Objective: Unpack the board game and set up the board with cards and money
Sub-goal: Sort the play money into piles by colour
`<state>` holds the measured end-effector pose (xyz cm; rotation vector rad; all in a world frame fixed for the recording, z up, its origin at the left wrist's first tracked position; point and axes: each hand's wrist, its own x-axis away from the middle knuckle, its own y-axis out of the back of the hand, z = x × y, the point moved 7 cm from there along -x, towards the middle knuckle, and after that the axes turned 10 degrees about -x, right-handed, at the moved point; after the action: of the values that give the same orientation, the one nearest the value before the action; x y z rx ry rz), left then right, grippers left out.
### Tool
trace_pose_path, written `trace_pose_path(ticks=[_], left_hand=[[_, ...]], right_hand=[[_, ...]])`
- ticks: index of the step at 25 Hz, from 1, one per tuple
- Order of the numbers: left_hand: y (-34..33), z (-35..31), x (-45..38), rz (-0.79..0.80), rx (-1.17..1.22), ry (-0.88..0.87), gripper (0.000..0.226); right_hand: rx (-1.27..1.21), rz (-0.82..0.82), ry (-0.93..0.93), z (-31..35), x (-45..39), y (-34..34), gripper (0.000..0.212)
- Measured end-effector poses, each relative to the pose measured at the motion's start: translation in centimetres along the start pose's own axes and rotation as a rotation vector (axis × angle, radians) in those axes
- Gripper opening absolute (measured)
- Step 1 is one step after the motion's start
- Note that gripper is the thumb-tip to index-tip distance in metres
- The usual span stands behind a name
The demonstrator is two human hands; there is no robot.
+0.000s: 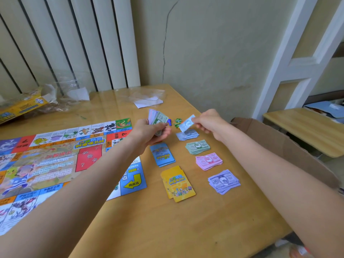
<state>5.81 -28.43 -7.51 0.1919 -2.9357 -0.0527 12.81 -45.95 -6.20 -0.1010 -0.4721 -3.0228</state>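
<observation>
**Sorting play money beside the board**

L hand grips a fanned wad of bills, fingers curled under, thumb on top. R hand pinches one pale blue bill btwn thumb & fingertips, just above the pale blue pile on the table.

Piles run toward the camera: green, pink, purple. Left of them lie a blue card deck & a yellow card deck, apart from each other. Board lies flat at table's left. Small green and blue pieces sit btwn the hands.

Game box at far left w/ clear plastic wrap; contents can't be made out. Cardboard box stands past the table's right edge; inside hidden.
</observation>
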Motion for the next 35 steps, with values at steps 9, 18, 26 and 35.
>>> trace_pose_path(ticks=[9,18,26,35], left_hand=[[-1.3,0.9,0.0,0.099,0.048,0.089,0.03],[-2.7,0.8,2.1,0.273,-0.141,0.075,0.008],[-3.6,0.5,4.5,0.246,-0.083,0.072,0.021],[-2.8,0.1,4.4,0.144,-0.092,0.039,0.018]], right_hand=[[0.649,-0.091,0.047,-1.8,-0.9,-0.3,0.031],[0.118,0.417,0.182,2.1,3.5,-2.9,0.023],[0.044,0.361,0.164,1.4,5.5,-0.2,0.012],[0.068,0.093,-0.032,-3.3,3.3,2.4,0.01]])
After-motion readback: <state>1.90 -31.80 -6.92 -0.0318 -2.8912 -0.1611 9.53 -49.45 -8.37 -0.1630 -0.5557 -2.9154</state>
